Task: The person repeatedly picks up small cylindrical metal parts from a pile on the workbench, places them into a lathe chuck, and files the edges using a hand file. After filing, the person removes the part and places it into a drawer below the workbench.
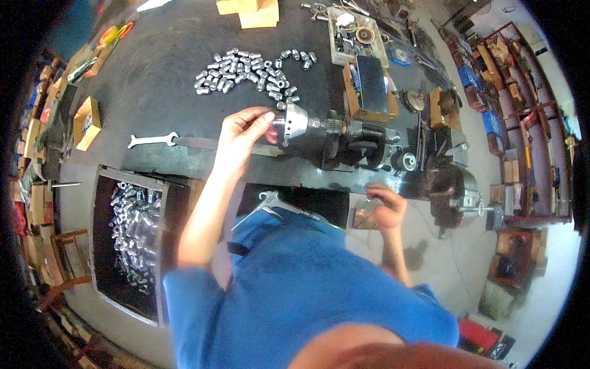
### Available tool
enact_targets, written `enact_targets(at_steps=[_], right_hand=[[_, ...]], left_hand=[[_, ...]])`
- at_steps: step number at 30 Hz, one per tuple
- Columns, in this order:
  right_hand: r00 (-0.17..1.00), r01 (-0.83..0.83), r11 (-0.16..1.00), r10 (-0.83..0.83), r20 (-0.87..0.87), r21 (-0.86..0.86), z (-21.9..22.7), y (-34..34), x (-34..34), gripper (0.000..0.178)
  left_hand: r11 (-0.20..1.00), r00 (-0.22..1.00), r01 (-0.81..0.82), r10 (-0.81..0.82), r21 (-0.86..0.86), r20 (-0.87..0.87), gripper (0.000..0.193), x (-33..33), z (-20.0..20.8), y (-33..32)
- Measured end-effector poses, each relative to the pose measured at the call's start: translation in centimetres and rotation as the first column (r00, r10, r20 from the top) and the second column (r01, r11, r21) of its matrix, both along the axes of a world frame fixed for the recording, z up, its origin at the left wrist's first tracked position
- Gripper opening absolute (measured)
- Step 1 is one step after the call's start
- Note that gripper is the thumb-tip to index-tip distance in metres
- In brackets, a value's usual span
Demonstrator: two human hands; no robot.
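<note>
Where the upper centre of the frame meets the middle, one silver conical chuck (297, 121), ringed with small holes, mounted on a dark spindle machine (362, 138) to its right.

Left hand (246, 132): thumb and fingers pinching a short metal end (279, 123) at the chuck's left face; whether this is a separate piece or the chuck's own nose cannot be told.

Right hand (387, 206): right of lower centre, fingers bent, apart from the chuck; no object shows, but whether the palm holds something cannot be told.

Metal fittings (236, 71): loose group, upper centre, on the dark bench (172, 74); short, shiny, cylindrical. Judged rigid, small enough for one hand, hardy rather than fragile, likely slick on the polished sides. Best hold: thumb and fingertips across the barrel.

Chuck, judged: heavy, stiff, smooth-skinned; best held round its wide body, since the taper could let fingers slide.

Further stock: open-ended wrench (153, 140), left of centre; bin (165, 246), lower left, containing more shiny pieces.
</note>
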State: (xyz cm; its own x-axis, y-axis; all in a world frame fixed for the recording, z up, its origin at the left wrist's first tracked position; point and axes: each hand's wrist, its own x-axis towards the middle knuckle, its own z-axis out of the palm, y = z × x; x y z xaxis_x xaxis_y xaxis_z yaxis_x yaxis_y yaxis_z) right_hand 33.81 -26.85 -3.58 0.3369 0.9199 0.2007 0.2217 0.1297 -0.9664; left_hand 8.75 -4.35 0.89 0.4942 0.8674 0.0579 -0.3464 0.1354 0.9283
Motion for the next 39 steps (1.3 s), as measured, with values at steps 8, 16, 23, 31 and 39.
enact_targets(at_steps=[8, 16, 23, 31, 39], right_hand=[[0.847, 0.291, 0.957, -0.266, -0.460, -0.016, -1.9, 1.1, 4.8, 0.030], [0.408, 0.528, 0.848, -0.289, -0.866, -0.034, -2.2, 6.7, 3.4, 0.024], [0.548, 0.392, 0.919, -0.186, -0.815, 0.054, 2.7, 4.5, 3.7, 0.015], [0.634, 0.379, 0.894, -0.063, -0.770, 0.240, 6.4, 10.2, 6.5, 0.017], [0.725, 0.453, 0.845, -0.164, -0.669, 0.285, 6.3, 12.1, 5.8, 0.011]], left_hand=[[0.990, 0.990, 0.136, -0.134, 0.039, -0.044, 0.019, -0.4, 1.2, 0.8], [0.956, 0.976, 0.195, -0.168, 0.219, -0.138, 0.022, -0.9, 1.2, 1.7], [0.972, 0.987, 0.154, -0.142, 0.178, -0.078, 0.015, -0.8, 1.1, 1.8], [0.998, 0.999, 0.025, -0.023, 0.051, -0.045, 0.015, 0.1, 1.3, 0.2], [0.990, 0.988, 0.039, -0.018, 0.133, -0.154, 0.021, -0.1, 0.8, 1.0]])
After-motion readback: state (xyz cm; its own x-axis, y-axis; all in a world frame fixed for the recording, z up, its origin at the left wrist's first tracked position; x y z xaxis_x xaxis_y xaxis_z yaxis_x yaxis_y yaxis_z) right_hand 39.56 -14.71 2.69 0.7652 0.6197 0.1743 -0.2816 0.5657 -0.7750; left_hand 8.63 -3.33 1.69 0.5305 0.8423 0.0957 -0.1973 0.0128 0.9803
